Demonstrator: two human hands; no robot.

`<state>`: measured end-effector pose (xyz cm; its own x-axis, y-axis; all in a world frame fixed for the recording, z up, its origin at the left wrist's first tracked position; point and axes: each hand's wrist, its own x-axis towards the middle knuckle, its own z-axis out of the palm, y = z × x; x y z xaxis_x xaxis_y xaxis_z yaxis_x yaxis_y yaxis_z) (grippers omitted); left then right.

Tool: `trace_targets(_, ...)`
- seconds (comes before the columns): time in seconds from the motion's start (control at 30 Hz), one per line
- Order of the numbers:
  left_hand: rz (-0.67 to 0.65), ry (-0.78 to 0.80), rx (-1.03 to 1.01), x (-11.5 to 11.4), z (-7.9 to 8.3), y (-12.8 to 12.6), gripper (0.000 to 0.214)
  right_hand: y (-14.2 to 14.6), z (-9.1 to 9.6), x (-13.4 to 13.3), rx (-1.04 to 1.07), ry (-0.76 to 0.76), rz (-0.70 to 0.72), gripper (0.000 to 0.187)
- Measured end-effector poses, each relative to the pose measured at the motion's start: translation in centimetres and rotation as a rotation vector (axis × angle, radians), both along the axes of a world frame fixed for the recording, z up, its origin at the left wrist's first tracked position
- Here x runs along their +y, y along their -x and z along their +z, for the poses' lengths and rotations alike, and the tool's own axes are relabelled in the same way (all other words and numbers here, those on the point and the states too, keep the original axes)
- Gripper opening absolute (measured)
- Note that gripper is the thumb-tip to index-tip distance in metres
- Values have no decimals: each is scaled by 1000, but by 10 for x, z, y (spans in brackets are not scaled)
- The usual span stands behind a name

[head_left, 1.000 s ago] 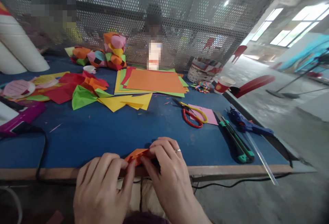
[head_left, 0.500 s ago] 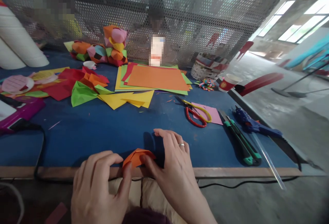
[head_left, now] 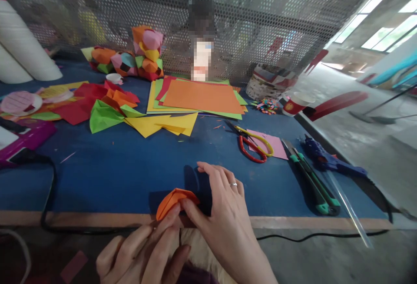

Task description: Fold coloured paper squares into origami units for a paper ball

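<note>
A small folded orange paper piece [head_left: 174, 200] is held just above the near edge of the blue table [head_left: 124, 171]. My right hand [head_left: 224, 214], with a ring on one finger, pinches its right corner with the thumb while the other fingers curve above the table. My left hand [head_left: 146, 253] is low, palm turned up, and its fingertips touch the paper's lower left edge.
A stack of coloured sheets [head_left: 198, 97] lies mid-table, with folded scraps [head_left: 107, 112] to the left and paper balls [head_left: 143, 58] behind. Scissors [head_left: 254, 145], a green utility knife [head_left: 312, 179] and a blue glue gun [head_left: 329, 162] lie right. A black cable [head_left: 48, 184] crosses the left edge.
My left hand has dropped lower and turned palm up, now touching the paper only from below. My right hand lifted its fingers off the paper and keeps only a thumb pinch.
</note>
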<state>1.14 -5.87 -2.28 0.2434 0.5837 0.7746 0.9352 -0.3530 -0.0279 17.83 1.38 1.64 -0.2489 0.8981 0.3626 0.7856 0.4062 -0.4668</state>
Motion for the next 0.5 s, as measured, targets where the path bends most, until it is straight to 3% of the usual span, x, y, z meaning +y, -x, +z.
trace_targets(0.3,-56,-23,-41,15,5,-7,7,12,-1,3,14,-34,-66,46)
trace_targets(0.5,-26,-36,-153,16,4,-17,9,19,4,10,-6,1,-28,50)
